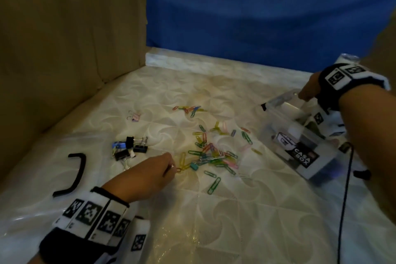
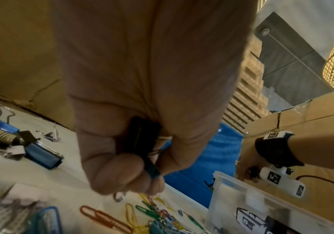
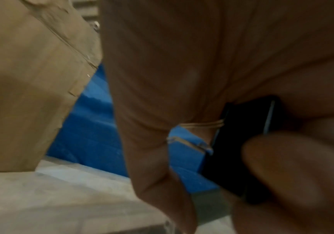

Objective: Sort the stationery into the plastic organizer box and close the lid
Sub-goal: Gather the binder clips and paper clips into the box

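The clear plastic organizer box (image 1: 300, 135) with a "CASA BOX" label stands open at the right. My right hand (image 1: 306, 92) hovers at its far rim, fingers curled round a black binder clip (image 3: 242, 142) with wire handles. My left hand (image 1: 169, 165) is low over the table at the near edge of a scattered pile of coloured paper clips (image 1: 210, 154). Its fingers curl round another black binder clip (image 2: 140, 137) in the palm. A cluster of black and blue binder clips (image 1: 128, 148) lies left of that hand.
A small pink binder clip (image 1: 135, 115) lies farther back. A black curved strip (image 1: 75, 173) rests at the left. A thin black cable (image 1: 347, 178) trails past the box. Cardboard walls (image 1: 64, 49) stand left, and a blue cloth (image 1: 257, 6) hangs behind.
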A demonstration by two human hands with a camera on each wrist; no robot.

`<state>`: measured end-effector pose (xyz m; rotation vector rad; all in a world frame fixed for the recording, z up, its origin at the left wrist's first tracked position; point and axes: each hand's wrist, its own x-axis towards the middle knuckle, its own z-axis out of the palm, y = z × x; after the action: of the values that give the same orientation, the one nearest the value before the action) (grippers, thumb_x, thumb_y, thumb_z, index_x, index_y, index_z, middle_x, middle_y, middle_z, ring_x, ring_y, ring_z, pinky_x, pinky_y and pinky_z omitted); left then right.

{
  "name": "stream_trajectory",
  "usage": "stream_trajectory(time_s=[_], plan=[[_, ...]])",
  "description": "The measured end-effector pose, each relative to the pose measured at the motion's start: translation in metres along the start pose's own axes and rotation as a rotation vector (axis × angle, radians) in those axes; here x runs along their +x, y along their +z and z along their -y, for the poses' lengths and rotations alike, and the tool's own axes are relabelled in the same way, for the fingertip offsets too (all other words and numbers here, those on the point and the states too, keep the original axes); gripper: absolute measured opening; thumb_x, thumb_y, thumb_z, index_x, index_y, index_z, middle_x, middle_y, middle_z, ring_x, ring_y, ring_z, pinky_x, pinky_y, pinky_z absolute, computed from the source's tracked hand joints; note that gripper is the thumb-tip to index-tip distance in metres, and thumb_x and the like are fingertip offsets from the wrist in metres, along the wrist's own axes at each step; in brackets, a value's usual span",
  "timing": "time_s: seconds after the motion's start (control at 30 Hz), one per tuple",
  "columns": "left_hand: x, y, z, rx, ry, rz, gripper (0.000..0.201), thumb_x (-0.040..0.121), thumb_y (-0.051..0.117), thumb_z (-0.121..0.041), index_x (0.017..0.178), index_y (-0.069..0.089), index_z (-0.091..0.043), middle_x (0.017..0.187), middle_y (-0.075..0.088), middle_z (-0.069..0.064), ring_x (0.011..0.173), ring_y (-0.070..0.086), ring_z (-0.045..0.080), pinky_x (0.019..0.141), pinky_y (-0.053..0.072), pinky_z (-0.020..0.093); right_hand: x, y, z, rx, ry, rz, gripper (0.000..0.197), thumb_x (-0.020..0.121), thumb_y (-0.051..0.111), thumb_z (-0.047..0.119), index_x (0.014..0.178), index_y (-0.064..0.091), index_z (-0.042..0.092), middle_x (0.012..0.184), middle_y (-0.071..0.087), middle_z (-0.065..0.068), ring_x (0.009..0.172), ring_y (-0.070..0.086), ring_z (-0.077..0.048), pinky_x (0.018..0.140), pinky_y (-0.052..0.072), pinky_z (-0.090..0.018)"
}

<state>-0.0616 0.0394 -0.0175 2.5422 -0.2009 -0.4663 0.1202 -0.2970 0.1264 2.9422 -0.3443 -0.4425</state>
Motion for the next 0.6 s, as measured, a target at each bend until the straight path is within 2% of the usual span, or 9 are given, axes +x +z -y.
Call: stream_trajectory(time_s=[0.1, 0.17, 0.23, 0.27, 0.3, 0.37, 0.4, 0.5, 0.6], plan=[[-0.002, 0.000, -0.006, 0.002, 0.014, -0.029, 0.024, 0.102, 0.031, -0.026, 0.108, 0.051, -0.015, 0.072, 0.046, -0.012, 0.063, 0.045, 0.000, 0.056, 0.035, 0.014, 0.043, 0.003, -0.025, -0.143, -0.012, 0.036, 0.057, 0.083, 0.070, 0.031, 0.136, 0.052, 0.024, 0.143, 0.049, -0.004, 0.126, 0.050, -0.027, 0.107, 0.039, -0.037], [-0.002, 0.002, -0.008, 0.000, 0.020, -0.059, 0.023, 0.102, 0.030, -0.023, 0.106, 0.052, -0.017, 0.070, 0.043, -0.012, 0.060, 0.044, 0.000, 0.055, 0.037, 0.012, 0.086, 0.005, -0.046, -0.140, 0.027, -0.013, 0.054, 0.068, 0.075, 0.045, 0.120, 0.065, 0.033, 0.129, 0.059, 0.000, 0.114, 0.057, -0.025, 0.103, 0.044, -0.039], [-0.001, 0.004, -0.009, -0.001, 0.025, -0.069, 0.022, 0.103, 0.030, -0.020, 0.101, 0.051, -0.022, 0.070, 0.042, -0.012, 0.058, 0.044, 0.000, 0.056, 0.037, 0.010, 0.099, 0.005, -0.053, -0.051, 0.035, -0.018, 0.027, 0.070, 0.076, 0.043, 0.095, 0.069, 0.038, 0.112, 0.061, 0.006, 0.102, 0.059, -0.021, 0.100, 0.046, -0.035], [0.001, 0.006, -0.010, -0.001, 0.025, -0.061, 0.022, 0.103, 0.029, -0.019, 0.096, 0.050, -0.025, 0.070, 0.043, -0.012, 0.059, 0.044, 0.000, 0.056, 0.037, 0.010, 0.097, 0.005, -0.053, 0.020, 0.001, 0.006, 0.023, 0.072, 0.076, 0.040, 0.093, 0.067, 0.036, 0.109, 0.060, 0.007, 0.099, 0.059, -0.020, 0.099, 0.046, -0.032], [0.004, 0.007, -0.010, 0.002, 0.029, -0.050, 0.024, 0.103, 0.029, -0.019, 0.092, 0.048, -0.028, 0.072, 0.045, -0.012, 0.061, 0.044, -0.001, 0.057, 0.037, 0.010, 0.092, 0.005, -0.051, 0.075, -0.019, 0.003, 0.031, 0.069, 0.078, 0.041, 0.096, 0.067, 0.031, 0.107, 0.063, 0.004, 0.099, 0.061, -0.022, 0.098, 0.047, -0.034], [0.011, 0.011, -0.011, 0.004, 0.041, -0.039, 0.028, 0.102, 0.029, -0.019, 0.086, 0.046, -0.033, 0.078, 0.048, -0.014, 0.067, 0.046, -0.001, 0.061, 0.036, 0.012, 0.066, 0.005, -0.045, 0.285, 0.014, -0.030, 0.060, 0.062, 0.083, 0.041, 0.110, 0.067, 0.009, 0.110, 0.067, -0.012, 0.100, 0.064, -0.031, 0.095, 0.050, -0.043], [0.014, 0.012, -0.012, 0.005, 0.051, -0.041, 0.028, 0.102, 0.029, -0.018, 0.085, 0.046, -0.033, 0.080, 0.049, -0.014, 0.069, 0.047, 0.000, 0.062, 0.036, 0.012, 0.064, 0.004, -0.048, 0.396, 0.025, -0.071, 0.062, 0.068, 0.081, 0.038, 0.115, 0.062, 0.002, 0.114, 0.065, -0.018, 0.099, 0.063, -0.034, 0.093, 0.051, -0.044], [0.025, 0.010, -0.027, 0.033, 0.115, -0.080, 0.025, 0.101, 0.030, -0.017, 0.091, 0.051, -0.029, 0.089, 0.052, -0.011, 0.076, 0.049, -0.001, 0.065, 0.037, 0.010, 0.015, 0.008, -0.053, 0.562, -0.002, -0.243, 0.041, 0.087, 0.066, 0.030, 0.111, 0.064, -0.004, 0.108, 0.065, -0.022, 0.085, 0.062, -0.033, 0.082, 0.051, -0.042], [0.034, -0.002, -0.061, 0.065, 0.208, -0.133, 0.023, 0.102, 0.031, -0.019, 0.103, 0.054, -0.022, 0.083, 0.048, -0.013, 0.070, 0.050, -0.009, 0.062, 0.038, 0.007, -0.035, 0.034, -0.067, 0.656, -0.043, -0.300, 0.037, 0.093, 0.057, 0.030, 0.118, 0.062, 0.002, 0.119, 0.062, -0.017, 0.107, 0.059, -0.033, 0.095, 0.047, -0.042]])
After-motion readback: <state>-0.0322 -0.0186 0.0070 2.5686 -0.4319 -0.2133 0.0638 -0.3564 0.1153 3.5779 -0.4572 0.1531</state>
